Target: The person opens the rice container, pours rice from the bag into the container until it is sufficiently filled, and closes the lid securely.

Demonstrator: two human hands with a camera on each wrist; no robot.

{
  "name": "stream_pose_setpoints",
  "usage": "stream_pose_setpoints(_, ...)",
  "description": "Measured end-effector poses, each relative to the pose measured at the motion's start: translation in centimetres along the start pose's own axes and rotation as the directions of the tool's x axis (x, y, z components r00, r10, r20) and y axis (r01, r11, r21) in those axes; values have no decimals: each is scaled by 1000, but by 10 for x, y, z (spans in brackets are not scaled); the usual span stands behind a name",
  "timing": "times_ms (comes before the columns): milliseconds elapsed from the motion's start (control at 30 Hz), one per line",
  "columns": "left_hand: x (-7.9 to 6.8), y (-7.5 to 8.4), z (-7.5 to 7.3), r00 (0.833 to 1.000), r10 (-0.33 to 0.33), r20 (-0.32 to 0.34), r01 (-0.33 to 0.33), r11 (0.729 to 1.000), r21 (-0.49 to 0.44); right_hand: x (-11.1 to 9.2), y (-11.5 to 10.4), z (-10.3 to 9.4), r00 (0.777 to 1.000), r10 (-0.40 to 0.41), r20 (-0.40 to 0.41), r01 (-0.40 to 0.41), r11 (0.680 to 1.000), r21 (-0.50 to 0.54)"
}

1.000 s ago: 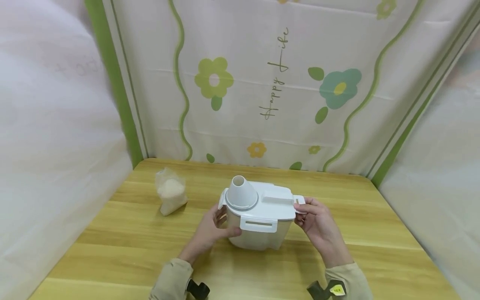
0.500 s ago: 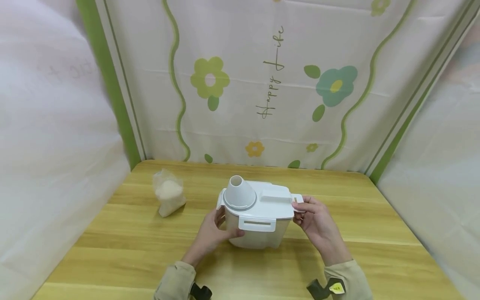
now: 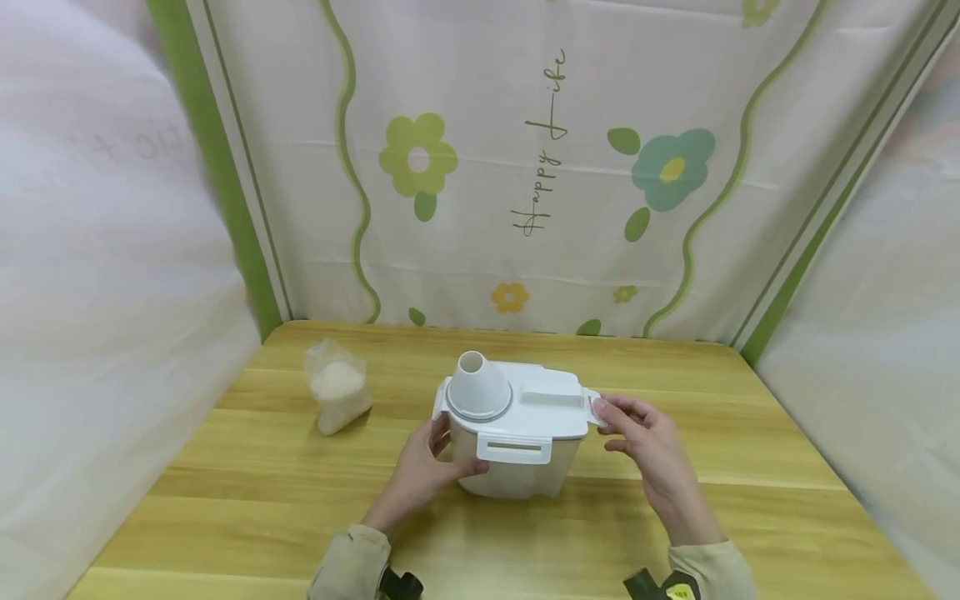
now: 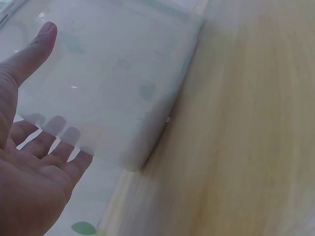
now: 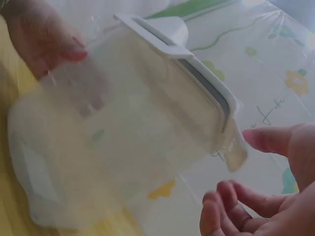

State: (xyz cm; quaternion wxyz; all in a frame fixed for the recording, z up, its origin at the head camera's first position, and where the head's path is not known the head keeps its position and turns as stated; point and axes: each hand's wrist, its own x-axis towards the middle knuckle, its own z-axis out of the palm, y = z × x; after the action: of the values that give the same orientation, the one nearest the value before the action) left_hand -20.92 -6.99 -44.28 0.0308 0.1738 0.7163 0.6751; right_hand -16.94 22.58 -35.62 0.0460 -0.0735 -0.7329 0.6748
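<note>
A translucent plastic storage container (image 3: 517, 479) stands on the table under a white lid (image 3: 525, 421). The lid bears a cone-shaped spout (image 3: 480, 390) and a raised grip (image 3: 551, 387). My left hand (image 3: 420, 471) holds the container's left end, thumb on the front wall and fingers behind. My right hand (image 3: 652, 446) has its thumb against the right-end latch (image 5: 234, 152); in the right wrist view its other fingers are loosely bent and apart from the latch. The front latch (image 3: 514, 448) sticks outward, unfastened. The left-end latch (image 3: 441, 400) is partly visible.
A clear bag (image 3: 337, 387) of pale, fine contents stands on the wooden table (image 3: 225, 500) at the back left. Flower-printed fabric (image 3: 465, 250) hangs behind the table, and pale fabric (image 3: 112, 333) closes in both sides.
My right hand has loosened its pinch on the right-end latch, its fingers shifting right while the thumb stays on it. That latch now tilts lower. My left hand keeps its hold.
</note>
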Motion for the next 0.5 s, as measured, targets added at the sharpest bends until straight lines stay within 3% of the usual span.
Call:
stream_pose_setpoints(100, 0, -1, 0, 1000, -2, -3, 2, 1000, 11, -1, -7, -7, 993, -109, -38, 102, 984, -145)
stream_pose_setpoints(200, 1, -1, 0, 1000, 1, 3, -1, 1000, 17, 0, -15, -12, 962, -273, -23, 261, 938, -230)
stream_pose_setpoints(267, 0, -2, -1, 1000, 1, 8, -2, 1000, 20, 2, -22, -14, 916, -400, 12, 390, 884, -256)
stream_pose_setpoints(400, 0, -1, -2, 1000, -2, 21, 2, 1000, 21, 4, -34, -12, 797, -592, 118, 596, 742, -306)
stream_pose_setpoints(433, 0, 0, -2, 1000, -4, 21, 3, 1000, 21, 5, -36, -11, 778, -611, 148, 622, 712, -327)
stream_pose_setpoints(500, 0, 0, -2, 1000, -5, 19, 5, 1000, 21, 5, -39, -7, 759, -618, 208, 646, 671, -364)
